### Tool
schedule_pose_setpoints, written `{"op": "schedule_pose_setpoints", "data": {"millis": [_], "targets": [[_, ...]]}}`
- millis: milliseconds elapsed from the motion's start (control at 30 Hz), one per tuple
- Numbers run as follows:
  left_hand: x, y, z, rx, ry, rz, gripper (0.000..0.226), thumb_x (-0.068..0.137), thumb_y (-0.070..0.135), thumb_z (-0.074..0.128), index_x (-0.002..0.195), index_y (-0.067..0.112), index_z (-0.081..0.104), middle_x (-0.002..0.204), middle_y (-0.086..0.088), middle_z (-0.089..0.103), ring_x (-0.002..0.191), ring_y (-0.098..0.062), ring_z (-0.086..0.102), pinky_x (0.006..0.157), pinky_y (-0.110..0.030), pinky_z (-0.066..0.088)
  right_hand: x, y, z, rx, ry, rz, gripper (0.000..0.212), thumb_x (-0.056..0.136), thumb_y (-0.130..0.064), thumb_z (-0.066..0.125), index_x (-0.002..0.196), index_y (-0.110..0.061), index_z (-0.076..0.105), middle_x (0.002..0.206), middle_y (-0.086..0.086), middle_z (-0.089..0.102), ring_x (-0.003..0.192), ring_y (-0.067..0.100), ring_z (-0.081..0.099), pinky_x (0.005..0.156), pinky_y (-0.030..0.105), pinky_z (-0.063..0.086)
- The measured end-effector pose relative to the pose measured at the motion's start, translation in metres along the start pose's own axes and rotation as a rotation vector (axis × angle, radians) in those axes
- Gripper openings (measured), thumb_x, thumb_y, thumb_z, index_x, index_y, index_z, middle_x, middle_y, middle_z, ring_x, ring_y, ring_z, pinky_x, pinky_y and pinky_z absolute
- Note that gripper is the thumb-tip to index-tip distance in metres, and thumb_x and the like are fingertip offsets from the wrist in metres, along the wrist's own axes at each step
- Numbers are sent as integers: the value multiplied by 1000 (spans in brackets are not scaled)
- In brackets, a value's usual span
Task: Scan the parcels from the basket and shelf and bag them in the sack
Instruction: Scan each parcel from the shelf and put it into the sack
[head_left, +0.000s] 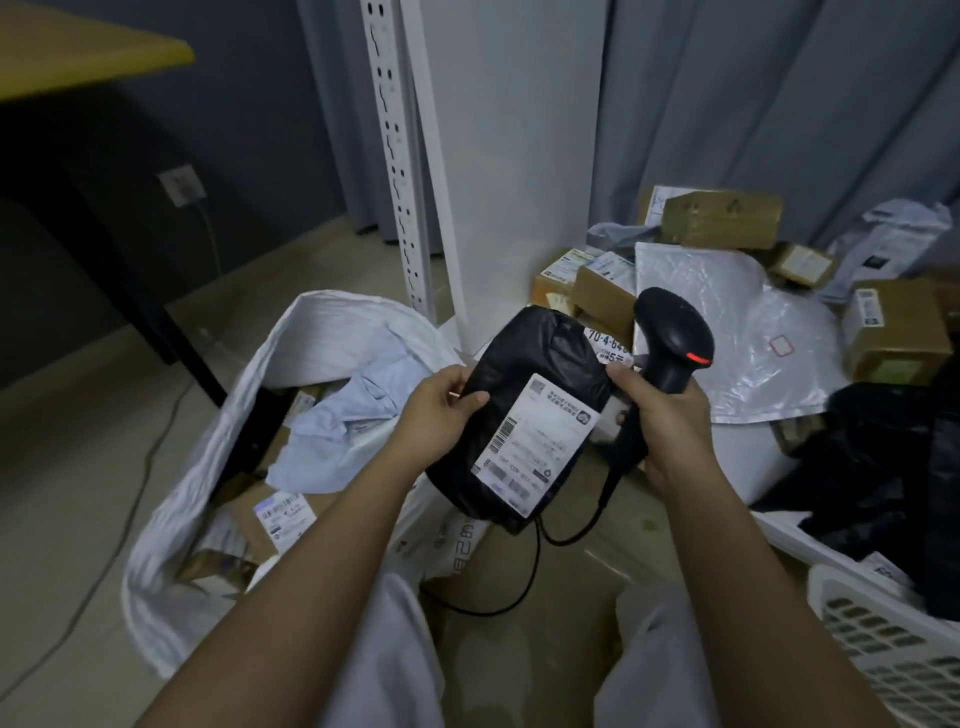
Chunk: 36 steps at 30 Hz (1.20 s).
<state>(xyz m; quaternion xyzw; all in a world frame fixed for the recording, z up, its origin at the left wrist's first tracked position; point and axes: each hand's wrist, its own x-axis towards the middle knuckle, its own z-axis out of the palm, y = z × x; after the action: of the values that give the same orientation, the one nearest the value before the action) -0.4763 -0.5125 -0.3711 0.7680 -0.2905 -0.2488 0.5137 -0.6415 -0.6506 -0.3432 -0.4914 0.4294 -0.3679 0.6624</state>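
Both of my hands are on the black plastic-wrapped parcel (524, 395), which I hold up in front of me, above a brown cardboard box (524, 613) on the floor. My left hand (441, 415) pinches the parcel's left edge, thumb on top and fingers curled underneath. My right hand (660, 415) is wrapped around the handle of the black handheld barcode scanner (670, 343) and, with thumb and fingertip, also nips the parcel's upper right corner. I see the scanner's head rising above that hand with a red light glowing on it; its black cable (540, 545) loops down below the parcel. The parcel's white shipping label (535, 441) faces up at me, barcode along its left side, tilted.

To my left stands the open white woven sack (202, 457), already holding brown boxes and a pale blue soft mailer (343, 426). To my right, on a low white shelf (737, 457), lie more parcels: brown cardboard boxes (722, 218) and a large silvery-white plastic mailer (727, 322), with dark bagged parcels near the right edge. At lower right I can see the rim of a white plastic lattice basket (883, 639). A white perforated shelf upright (400, 166) rises behind the sack, grey curtains (753, 104) hang beyond, and a yellow tabletop (78, 47) shows at upper left.
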Motion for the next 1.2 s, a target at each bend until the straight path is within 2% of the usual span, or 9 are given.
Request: {"op": "schedule_pose_setpoints", "data": {"millis": [167,367,533,600,700,800,900,1000,1200], "targets": [[7,-11,-6,632,143,413,13,93,16,58,97,15,71,92,0,67,88,-21,58,75,-35,46,5,-1,3,-166,98,-273,21,78,-10,79,92,-14,64,81,-4,67,67,0,60,70,22,50],[3,-4,10,798,150,622,17,93,22,57,100,24,73,97,3,63,102,-21,52,103,-39,18,1,16,18,-540,-250,-264,24,72,-8,80,92,-13,67,90,2,72,85,14,68,77,32,54],[3,-1,14,742,408,624,14,85,25,62,95,21,70,124,-4,56,125,-28,43,114,-55,3,-2,20,29,-578,-268,-244,23,76,-6,78,81,-20,60,74,-7,65,71,7,62,63,20,46],[5,2,14,656,538,534,40,84,27,67,122,20,58,147,-13,34,140,-31,24,115,-49,-7,-4,17,30,-392,-235,-162,21,78,-1,76,82,-16,62,72,-4,65,68,9,63,61,19,50],[5,14,6,253,606,245,83,84,44,68,149,18,24,157,-13,9,146,-29,6,116,-45,2,-6,11,30,-232,-225,-126,20,79,1,74,77,-12,60,70,-3,65,65,9,64,64,25,54],[6,22,-2,-305,314,-251,92,85,52,63,153,16,12,155,-1,20,145,-22,19,115,-43,18,-10,5,29,-174,-262,-148,20,80,4,72,78,-11,60,70,-6,65,68,6,65,67,22,55],[14,13,-5,-763,-89,-562,56,95,53,46,138,17,48,136,-4,56,124,-25,53,99,-46,42,-12,5,31,-201,-314,-171,21,81,2,72,76,-14,60,72,-4,65,74,13,64,73,28,55],[19,5,-5,-915,-87,-602,37,104,29,37,130,9,55,126,-13,63,114,-28,61,87,-44,51,-14,4,32,-220,-356,-172,21,81,1,73,76,-15,59,71,0,62,69,15,59,68,28,52],[21,5,-17,-687,189,-338,18,101,10,43,113,12,57,110,-4,66,87,-14,63,69,-28,50,-1,17,27,-391,-138,-146,14,80,-5,73,89,-11,64,77,0,66,68,11,61,67,27,45]]}}
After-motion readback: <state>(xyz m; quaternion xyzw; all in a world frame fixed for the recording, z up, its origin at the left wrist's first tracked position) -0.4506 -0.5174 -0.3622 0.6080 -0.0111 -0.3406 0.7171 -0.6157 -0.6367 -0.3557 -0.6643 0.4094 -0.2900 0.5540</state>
